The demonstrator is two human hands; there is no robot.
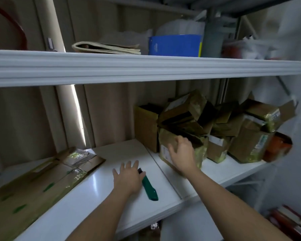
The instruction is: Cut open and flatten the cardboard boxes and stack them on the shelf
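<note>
Head view: left hand [127, 176] lies flat on the shelf [94, 185] mid-front, fingers straight and slightly spread, holding nothing; green knife [149, 186] just beside it, touching at the little-finger side; right hand [182, 152] grips the top edge of a box [184, 150], fingers curled over it; further boxes [233, 129] crowd the shelf's right rear; flattened cardboard [42, 180] lies at the left edge.

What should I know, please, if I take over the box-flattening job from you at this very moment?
Left hand: open, flat on the shelf, touching the green knife.
Right hand: fingers on the nearest taped box; grip unclear.
Done: flattened cardboard lies at the shelf's left.
Left: the pile of boxes at right is still uncut.
</note>
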